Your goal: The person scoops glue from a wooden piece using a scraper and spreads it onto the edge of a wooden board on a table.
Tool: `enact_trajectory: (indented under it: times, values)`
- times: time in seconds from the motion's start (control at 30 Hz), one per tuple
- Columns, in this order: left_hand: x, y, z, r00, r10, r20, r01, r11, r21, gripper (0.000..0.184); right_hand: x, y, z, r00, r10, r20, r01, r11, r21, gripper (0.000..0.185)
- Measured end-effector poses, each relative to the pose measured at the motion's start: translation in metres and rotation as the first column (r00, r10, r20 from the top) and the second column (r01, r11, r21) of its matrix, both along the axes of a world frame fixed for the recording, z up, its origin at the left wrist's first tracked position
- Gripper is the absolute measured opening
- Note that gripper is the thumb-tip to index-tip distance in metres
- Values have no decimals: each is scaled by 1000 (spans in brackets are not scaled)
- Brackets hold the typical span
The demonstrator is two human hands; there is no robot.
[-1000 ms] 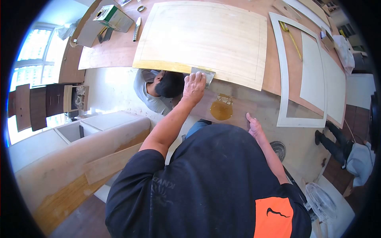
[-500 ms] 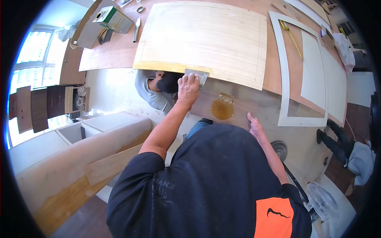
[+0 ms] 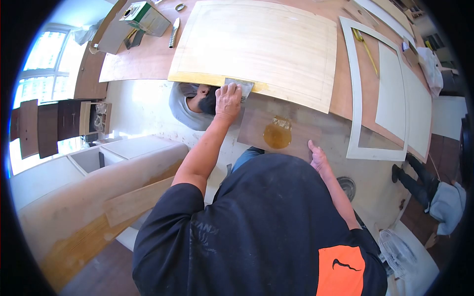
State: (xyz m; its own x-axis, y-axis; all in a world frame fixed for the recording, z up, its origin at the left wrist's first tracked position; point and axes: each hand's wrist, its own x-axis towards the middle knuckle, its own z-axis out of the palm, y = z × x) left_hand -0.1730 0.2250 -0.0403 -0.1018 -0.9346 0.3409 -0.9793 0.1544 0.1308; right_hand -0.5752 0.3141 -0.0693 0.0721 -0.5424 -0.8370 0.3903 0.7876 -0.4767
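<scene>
My left hand (image 3: 229, 102) grips a flat metal scraper (image 3: 245, 88), its blade against the front edge of a pale wooden panel (image 3: 256, 44). Along that edge, left of the scraper, runs a wet yellowish strip (image 3: 197, 78). My right hand (image 3: 318, 157) holds the right end of a brown board (image 3: 256, 126), thumb on top and the fingers mostly hidden below. On the board lies a round amber puddle of glue (image 3: 277, 135).
A person (image 3: 190, 106) crouches beyond the panel's front edge, close to my left hand. Another person (image 3: 444, 202) is at the far right. A white frame (image 3: 353, 98), a metal can (image 3: 148, 18), a knife (image 3: 174, 32) and a fan (image 3: 399, 251) surround me.
My left hand and the scraper have moved left along the panel's front edge. The right hand still holds the board with the glue. The crouching person's head has shifted slightly.
</scene>
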Motion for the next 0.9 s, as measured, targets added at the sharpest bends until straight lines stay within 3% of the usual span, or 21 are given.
enact_trajectory:
  times: [0.17,0.27,0.37,0.47,0.67,0.77,0.9]
  values:
    - [7,11,1,999,-24,31,25,999,-20,34,2,0,-6,991,-16,-133,22,999,42,72]
    - [8,11,3,999,-42,30,43,998,-42,34,-5,2,-7,998,-3,60,3,1000,2,83]
    - [10,0,2,999,-14,33,15,999,-30,34,7,1,11,994,-46,-101,53,996,70,93]
    - [7,-1,2,999,5,36,-5,1000,-10,34,-3,0,2,999,46,26,-46,999,18,101]
    - [9,7,3,999,-20,31,21,998,-53,33,-6,7,-12,1000,6,30,-6,1000,9,104]
    - [9,0,1,999,2,37,-1,1000,-31,33,-12,11,-30,995,20,-95,-18,1000,20,106]
    - [8,5,0,999,-3,40,4,1000,-14,32,-2,8,2,996,23,-85,-20,999,38,97]
